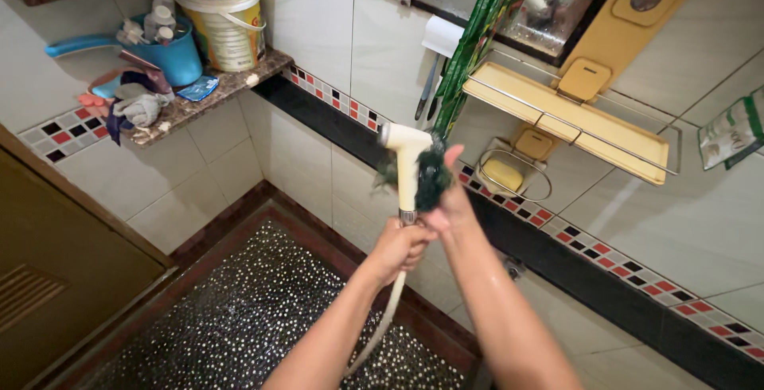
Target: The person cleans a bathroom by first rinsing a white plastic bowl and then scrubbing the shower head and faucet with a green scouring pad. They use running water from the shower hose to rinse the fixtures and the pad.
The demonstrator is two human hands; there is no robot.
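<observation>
My left hand (pixel 400 245) grips the lower handle of a cream hand-held sprayer (pixel 405 159), held upright in front of the tiled wall, its white hose (pixel 385 322) trailing down. My right hand (pixel 450 199) is closed on a dark green scrubber (pixel 430 177), pressed against the sprayer's right side just below its head. Both forearms reach up from the bottom of the view.
A yellow wall rack (pixel 569 115) and a wire dish holding a yellow soap bar (pixel 504 173) hang to the right. A stone corner shelf (pixel 223 87) at upper left holds a bucket, a blue tub and rags. A pebble-patterned floor (pixel 247 310) lies below, with a brown door (pixel 56 263) at left.
</observation>
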